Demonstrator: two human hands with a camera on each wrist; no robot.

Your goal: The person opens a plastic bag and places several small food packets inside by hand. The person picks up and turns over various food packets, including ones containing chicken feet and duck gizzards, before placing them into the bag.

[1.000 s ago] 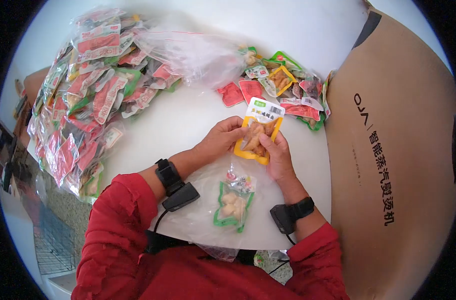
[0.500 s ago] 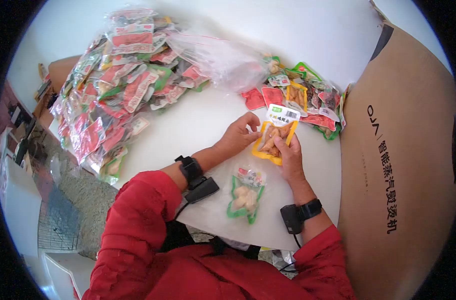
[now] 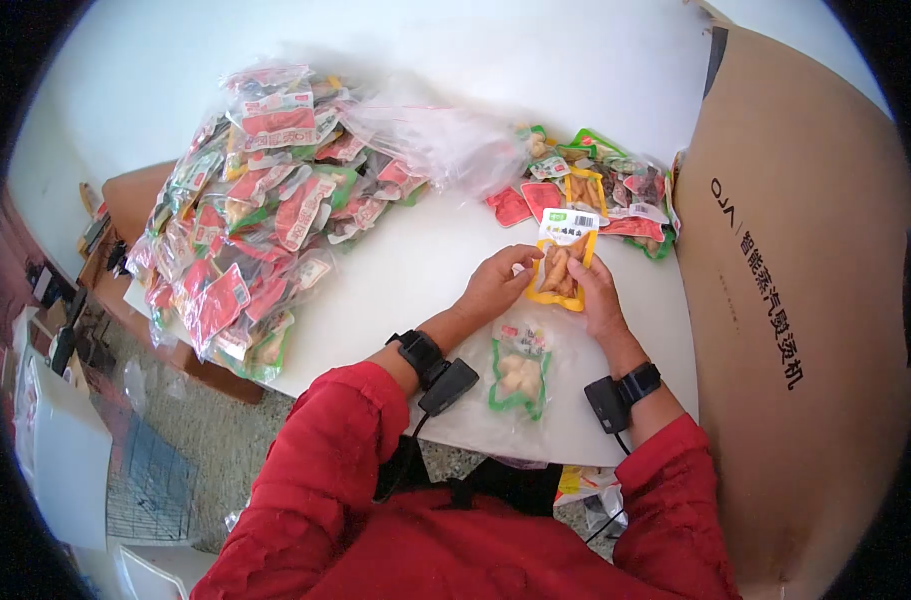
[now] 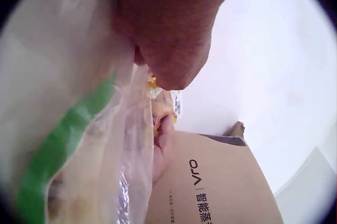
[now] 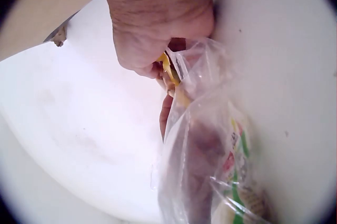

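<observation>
My right hand [image 3: 605, 298] pinches a yellow-edged food pouch [image 3: 558, 270] with brown pieces behind its clear window; the thumb lies on its front. My left hand [image 3: 497, 283], fingers bent, is at the pouch's left edge and grips the top of a clear plastic bag [image 5: 195, 108]. Lower in this bag is a green-edged pouch [image 3: 520, 375] with pale round pieces. The bag's film rises to both hands in the wrist views. Through it the left hand shows blurred in the right wrist view, and the left fingertips are partly hidden.
A big clear bag packed with red, white and green pouches [image 3: 275, 215] lies on the left of the white table [image 3: 395, 265]. A loose pile of pouches [image 3: 635, 195] lies beyond my hands. A tall cardboard box [image 3: 765, 250] borders the right side.
The left fingers came away from the yellow-edged pouch and are back at its left edge. My right hand has kept its pinch. The head view has shifted, so the scene sits differently.
</observation>
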